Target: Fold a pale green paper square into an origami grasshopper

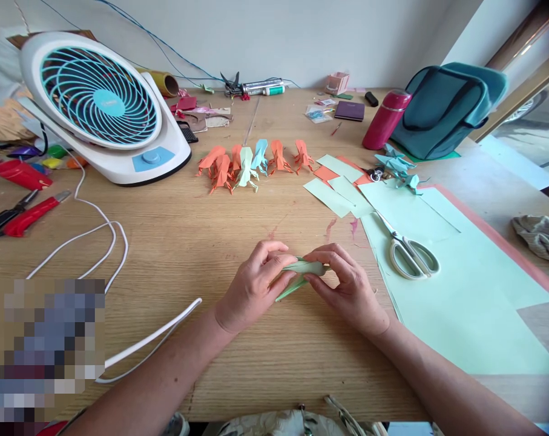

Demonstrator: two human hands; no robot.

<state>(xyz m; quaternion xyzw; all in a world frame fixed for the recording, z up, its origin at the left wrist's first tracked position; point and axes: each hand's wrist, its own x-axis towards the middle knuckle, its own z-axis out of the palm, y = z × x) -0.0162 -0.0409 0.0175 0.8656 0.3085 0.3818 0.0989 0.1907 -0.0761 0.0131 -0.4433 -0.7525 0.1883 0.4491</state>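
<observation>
Hands pinching a folded green paper piece [301, 272] near the front edge of the table [187, 242].
Left hand [256, 284] and right hand [347, 287] are both gripping it between thumb and fingertips, meeting just above the wood. Scissors [408, 251] are lying on the green sheets [460, 290] toward the right edge; paper figures [251, 162] are lining up mid-table; a teal bag [447, 109] is sitting zipped at the back right corner, contents hidden.

Your left hand [252, 284] and right hand [347, 284] pinch a folded green paper piece [301, 274] between them over the wooden table [187, 242], near the scissors [408, 249].
</observation>
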